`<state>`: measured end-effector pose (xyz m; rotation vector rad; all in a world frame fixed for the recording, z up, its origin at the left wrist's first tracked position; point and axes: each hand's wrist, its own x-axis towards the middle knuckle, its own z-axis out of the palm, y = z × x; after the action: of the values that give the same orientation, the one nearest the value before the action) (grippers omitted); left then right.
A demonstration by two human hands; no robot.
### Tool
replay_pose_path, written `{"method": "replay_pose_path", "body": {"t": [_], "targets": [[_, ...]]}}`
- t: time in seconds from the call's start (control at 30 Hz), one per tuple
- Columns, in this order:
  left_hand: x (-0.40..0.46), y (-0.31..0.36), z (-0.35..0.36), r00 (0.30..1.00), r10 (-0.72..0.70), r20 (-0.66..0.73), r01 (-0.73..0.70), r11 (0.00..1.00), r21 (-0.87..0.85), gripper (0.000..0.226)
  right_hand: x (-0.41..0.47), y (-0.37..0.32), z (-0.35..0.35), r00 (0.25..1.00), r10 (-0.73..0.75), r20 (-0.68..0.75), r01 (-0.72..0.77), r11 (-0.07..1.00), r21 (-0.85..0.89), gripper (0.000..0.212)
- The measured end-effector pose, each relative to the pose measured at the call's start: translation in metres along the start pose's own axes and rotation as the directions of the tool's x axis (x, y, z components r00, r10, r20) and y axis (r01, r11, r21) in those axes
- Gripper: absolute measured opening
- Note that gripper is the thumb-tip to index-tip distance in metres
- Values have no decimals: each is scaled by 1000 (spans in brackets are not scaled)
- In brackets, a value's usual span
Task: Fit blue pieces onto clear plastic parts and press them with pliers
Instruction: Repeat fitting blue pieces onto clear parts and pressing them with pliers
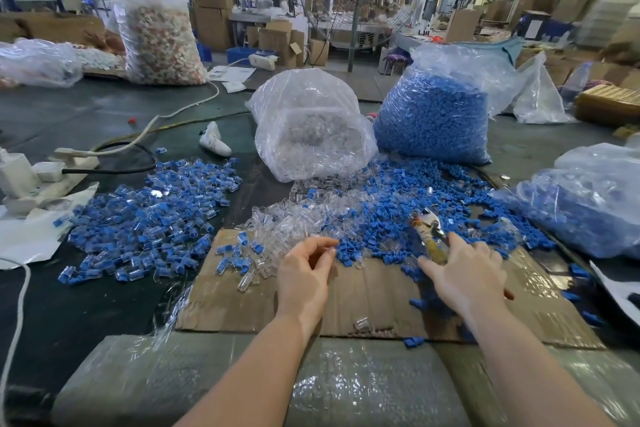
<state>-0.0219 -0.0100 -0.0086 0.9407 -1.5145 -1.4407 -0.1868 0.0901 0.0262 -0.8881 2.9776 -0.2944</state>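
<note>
Reaching forward over a flat brown cardboard sheet (374, 291), both bare hands work at the near edge of the parts. The left hand (304, 274) hovers with its fingers loosely curled, thumb and fingertips close together at the edge of the heap of small clear plastic parts (294, 222); whether its grip pinches one of them I cannot tell. The right hand (464, 274) lies spread, fingers straight, its grip released, on the yellow-handled pliers (429, 232), which rest among the loose blue plastic pieces (415, 198) spread to the right. To the left on the dark worktop (104, 114) lies a pile of clear parts with blue pieces fitted (149, 215). Farther off stand a transparent bag of clear parts (311, 128) and, just right of it, a transparent bag of blue pieces (436, 114). Another bag of blue pieces (588, 204) sits at the right edge.
</note>
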Motion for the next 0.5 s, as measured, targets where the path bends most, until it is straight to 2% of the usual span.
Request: {"method": "replay_pose_path", "body": {"t": [0.17, 0.3, 0.4, 0.5], "targets": [[-1, -2, 0, 998, 49, -30, -46, 993, 105, 22, 6, 8, 9, 1000, 22, 18, -22, 1000, -14, 63], [-1, -1, 0, 997, 58, -46, -53, 993, 103, 23, 6, 6, 9, 998, 19, 62, -16, 999, -35, 68], [0, 0, 1, 996, 65, -61, -58, 991, 117, 23, -2, -1, 10, 995, -47, -92, 42, 998, -55, 62], [0, 1, 1, 995, 56, -88, -45, 992, 119, 17, -15, -14, 9, 938, -197, -284, 209, 978, 13, 51]]}}
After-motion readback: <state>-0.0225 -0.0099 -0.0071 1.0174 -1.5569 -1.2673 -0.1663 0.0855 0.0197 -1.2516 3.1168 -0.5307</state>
